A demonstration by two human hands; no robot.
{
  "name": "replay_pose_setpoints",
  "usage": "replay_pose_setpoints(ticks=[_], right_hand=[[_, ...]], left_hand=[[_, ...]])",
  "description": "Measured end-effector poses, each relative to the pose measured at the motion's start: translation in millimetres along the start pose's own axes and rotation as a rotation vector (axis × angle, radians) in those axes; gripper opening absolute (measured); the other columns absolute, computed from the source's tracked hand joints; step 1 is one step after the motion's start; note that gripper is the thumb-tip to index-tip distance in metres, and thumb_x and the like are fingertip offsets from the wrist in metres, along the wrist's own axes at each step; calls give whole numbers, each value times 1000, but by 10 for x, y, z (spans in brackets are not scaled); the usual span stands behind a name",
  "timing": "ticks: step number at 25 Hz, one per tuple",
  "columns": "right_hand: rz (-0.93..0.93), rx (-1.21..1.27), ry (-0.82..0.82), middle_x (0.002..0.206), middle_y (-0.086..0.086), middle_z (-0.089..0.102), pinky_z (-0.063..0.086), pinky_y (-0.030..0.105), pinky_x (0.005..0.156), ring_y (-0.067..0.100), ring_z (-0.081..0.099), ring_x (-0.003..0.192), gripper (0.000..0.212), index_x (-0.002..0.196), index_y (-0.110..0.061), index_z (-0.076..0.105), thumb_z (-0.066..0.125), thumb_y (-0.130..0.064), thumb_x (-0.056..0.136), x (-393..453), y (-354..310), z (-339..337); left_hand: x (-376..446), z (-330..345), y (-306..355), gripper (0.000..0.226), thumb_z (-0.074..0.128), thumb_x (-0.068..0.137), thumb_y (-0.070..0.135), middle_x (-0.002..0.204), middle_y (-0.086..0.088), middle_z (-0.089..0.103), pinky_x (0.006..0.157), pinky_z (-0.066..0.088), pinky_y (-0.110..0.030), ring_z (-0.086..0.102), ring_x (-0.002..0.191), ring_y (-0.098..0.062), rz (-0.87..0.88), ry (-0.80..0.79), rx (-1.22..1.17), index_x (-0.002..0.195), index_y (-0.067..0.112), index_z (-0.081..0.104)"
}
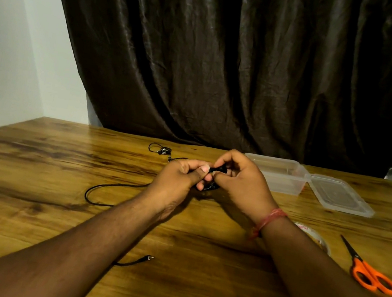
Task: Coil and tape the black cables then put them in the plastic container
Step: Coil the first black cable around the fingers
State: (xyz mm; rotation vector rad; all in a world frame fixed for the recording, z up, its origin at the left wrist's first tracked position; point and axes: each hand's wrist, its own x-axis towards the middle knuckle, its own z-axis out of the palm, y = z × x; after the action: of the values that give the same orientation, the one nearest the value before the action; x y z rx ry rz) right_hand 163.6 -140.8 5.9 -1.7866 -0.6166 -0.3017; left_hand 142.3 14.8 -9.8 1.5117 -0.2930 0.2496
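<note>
Black cable (116, 186) plug lengthwise left-right, pinched by left hand (180, 174) and right hand (239, 179) fingers.

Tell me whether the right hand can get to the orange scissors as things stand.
Probably yes, once it lets go. The right hand now pinches the black cable together with the left hand. The orange scissors lie on bare table on that hand's own side, with nothing lying on them.
</note>
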Motion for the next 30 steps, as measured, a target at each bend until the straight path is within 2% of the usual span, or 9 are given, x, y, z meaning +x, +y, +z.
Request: replay_pose_setpoints(ticks=[3,6,9,12,15,18,20,25,30], right_hand=[[17,113,-12,65,-11,58,40,13,53,-3,47,56,10,89,-2,62,67,3,81,10,-21,-4],[27,237,-10,73,4,64,48,19,66,7,58,67,10,91,5,60,64,9,82,10,-38,-14],[48,288,-2,81,18,62,46,39,77,25,57,79,11,88,-1,62,66,7,82,26,-29,-9],[61,317,-5,83,18,61,45,43,79,28,55,82,15,83,-10,65,69,4,81,38,-9,-16],[55,344,-33,82,15,62,47,40,81,27,58,83,22,80,-16,66,68,6,82,34,-13,-39],[36,363,-78,78,8,63,50,28,75,20,60,79,25,80,-17,65,66,8,84,32,-18,-60],[18,350,-104,76,4,62,49,22,69,14,58,75,22,82,-15,65,66,7,84,28,-22,-66],[-12,290,-118,77,6,58,41,19,62,13,48,69,20,83,-15,66,69,5,82,18,-22,-66],[-14,307,-128,76,3,61,45,17,62,7,53,67,19,87,-11,65,68,8,84,25,-13,-67]], left_hand=[[16,-9,-15,23,53,99,12,72,6,62,67,45,-14,47,60,-2,36,-34,-31,113,16,70],[26,-43,-23,23,52,99,14,75,4,63,71,46,-16,48,62,-2,78,-63,-41,111,20,71],[22,-52,-3,24,51,100,13,74,4,62,71,46,-17,48,61,-2,117,-72,-58,110,18,72],[-7,-42,31,21,50,99,10,74,2,63,67,46,-17,49,61,-4,120,-61,-95,101,15,71],[-44,-60,73,20,49,98,12,77,-3,64,63,47,-19,51,64,-9,25,-122,-225,97,11,69],[-55,-125,121,26,47,96,21,81,-8,63,60,47,-21,51,65,-12,-101,-229,-392,93,9,70],[-56,-169,119,27,47,96,20,81,-6,63,58,47,-20,50,65,-11,-115,-260,-355,93,9,72],[-63,-235,117,22,53,93,14,84,-3,66,61,49,-19,52,64,-5,-117,-362,-273,99,9,73],[-64,-186,120,25,49,94,9,76,0,62,59,46,-16,49,60,-4,-111,-319,-286,92,10,74]])
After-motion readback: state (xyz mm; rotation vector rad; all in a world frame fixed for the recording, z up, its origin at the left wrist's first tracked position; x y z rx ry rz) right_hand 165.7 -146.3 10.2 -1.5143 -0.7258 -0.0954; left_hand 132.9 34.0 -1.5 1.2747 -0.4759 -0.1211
